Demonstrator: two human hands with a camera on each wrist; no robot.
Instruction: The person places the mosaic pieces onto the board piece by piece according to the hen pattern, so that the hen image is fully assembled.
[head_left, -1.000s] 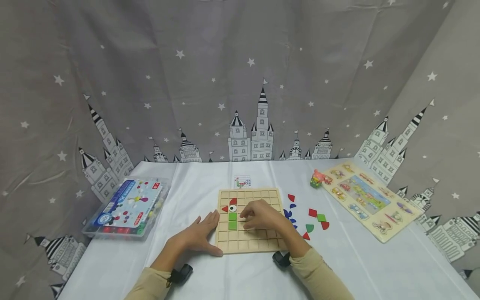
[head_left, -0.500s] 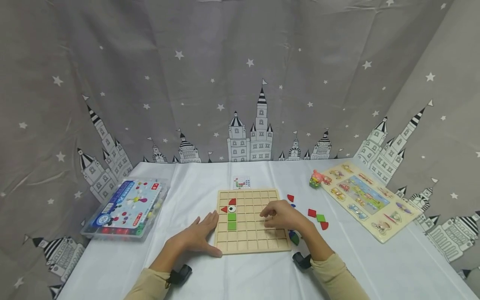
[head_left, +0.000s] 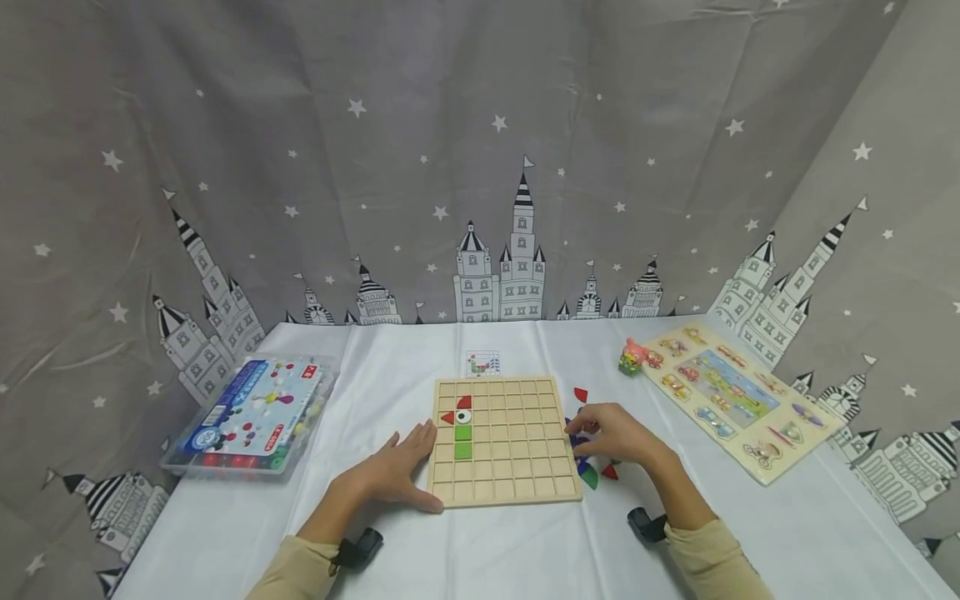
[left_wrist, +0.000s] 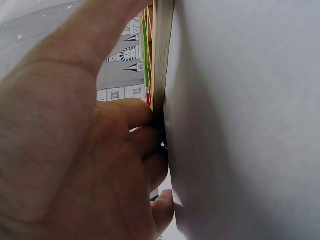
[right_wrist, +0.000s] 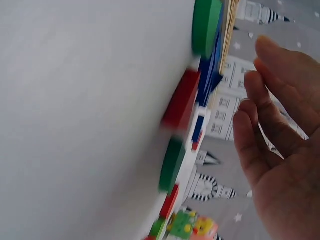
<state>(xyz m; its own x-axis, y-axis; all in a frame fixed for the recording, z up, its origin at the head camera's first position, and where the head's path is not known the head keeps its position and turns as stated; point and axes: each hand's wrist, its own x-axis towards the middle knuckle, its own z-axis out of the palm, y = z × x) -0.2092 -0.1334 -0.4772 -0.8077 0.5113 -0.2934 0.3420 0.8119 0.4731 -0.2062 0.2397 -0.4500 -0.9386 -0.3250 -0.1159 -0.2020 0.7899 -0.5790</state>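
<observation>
My left hand (head_left: 397,471) lies flat at the left edge of a wooden grid board (head_left: 517,467), thumb and fingers touching its side. On the board sit two green square tiles (head_left: 463,442) below a white eye tile (head_left: 463,417), with a red triangle (head_left: 447,417) beside the eye and a red quarter-circle (head_left: 465,402) above it. Just past the board's right edge, my right hand (head_left: 618,433) hovers over loose blue pieces (head_left: 581,461), partly covering them. Its loosely bent fingers hold nothing in the right wrist view, where a red piece (right_wrist: 182,102) and a green piece (right_wrist: 206,27) lie nearby.
A small picture card (head_left: 483,363) lies behind the board. At the left is a clear plastic case (head_left: 258,417) with a printed cover. A small pink-and-green toy (head_left: 632,357) stands beside a wooden picture puzzle (head_left: 742,408) on the right.
My right hand has moved right, from above the middle of the board to the loose pieces beside it. The left hand stays at the board's edge.
</observation>
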